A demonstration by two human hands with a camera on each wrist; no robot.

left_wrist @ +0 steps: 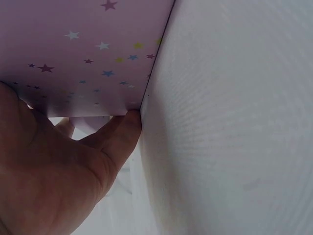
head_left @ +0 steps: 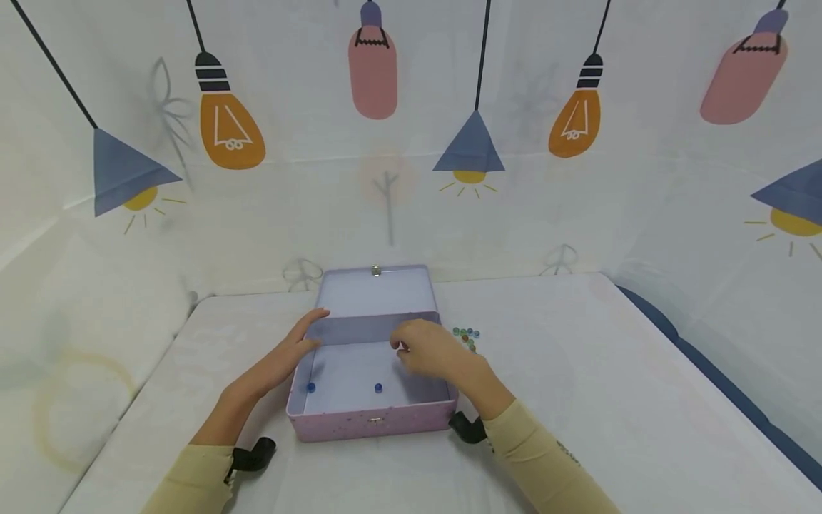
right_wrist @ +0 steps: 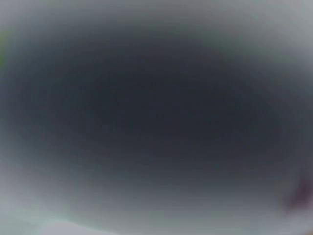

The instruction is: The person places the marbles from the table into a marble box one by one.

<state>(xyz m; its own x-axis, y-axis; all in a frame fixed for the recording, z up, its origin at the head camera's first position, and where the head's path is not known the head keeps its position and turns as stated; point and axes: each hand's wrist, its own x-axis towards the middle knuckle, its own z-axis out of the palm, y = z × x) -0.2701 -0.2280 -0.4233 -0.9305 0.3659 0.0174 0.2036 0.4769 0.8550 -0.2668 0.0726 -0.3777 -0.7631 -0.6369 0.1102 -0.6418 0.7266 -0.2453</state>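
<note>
Box (head_left: 347, 426) stands on the tabletop (head_left: 578, 371), its lid (head_left: 375, 291) raised at the far side; I note one blue marble (head_left: 378, 388) near the middle of its floor and another near the left wall; further marbles (head_left: 465, 338) lie grouped just right of the box; my left hand (head_left: 280, 360) rests against its left side, fingers extended; my right hand (head_left: 427, 350) hangs over the interior, fingers bent, and I cannot tell whether it grasps anything.

Pale yellow long sleeves (head_left: 200, 477) are worn with black wrist cameras (head_left: 255, 455).
</note>
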